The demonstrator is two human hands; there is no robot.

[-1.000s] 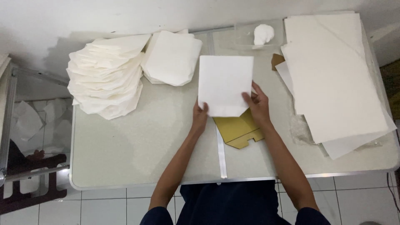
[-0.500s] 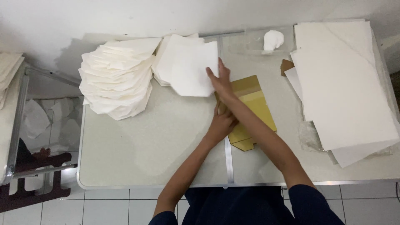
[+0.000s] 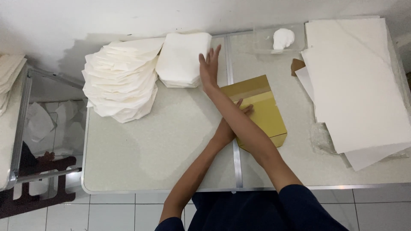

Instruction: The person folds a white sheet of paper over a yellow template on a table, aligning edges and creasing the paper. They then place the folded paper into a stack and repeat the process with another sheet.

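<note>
Resting right hand point(image 3: 209, 66), grip wide, on white stack point(image 3: 182, 60) | left hand point(image 3: 233, 124) flat on gold envelope point(image 3: 263, 113)

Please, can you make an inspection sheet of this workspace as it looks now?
Surface: pale folding table with a metal seam down the middle.
Job's things: small stack of folded white sheets; gold template.
Clutter: fanned white pile, large white sheets, white lump.
Grippers: right hand, open, at the small stack's edge; left hand on the gold template, arms crossed.
Cables: nothing seen.
Surroundings: white wall, tiled floor, another table at the left.
</note>
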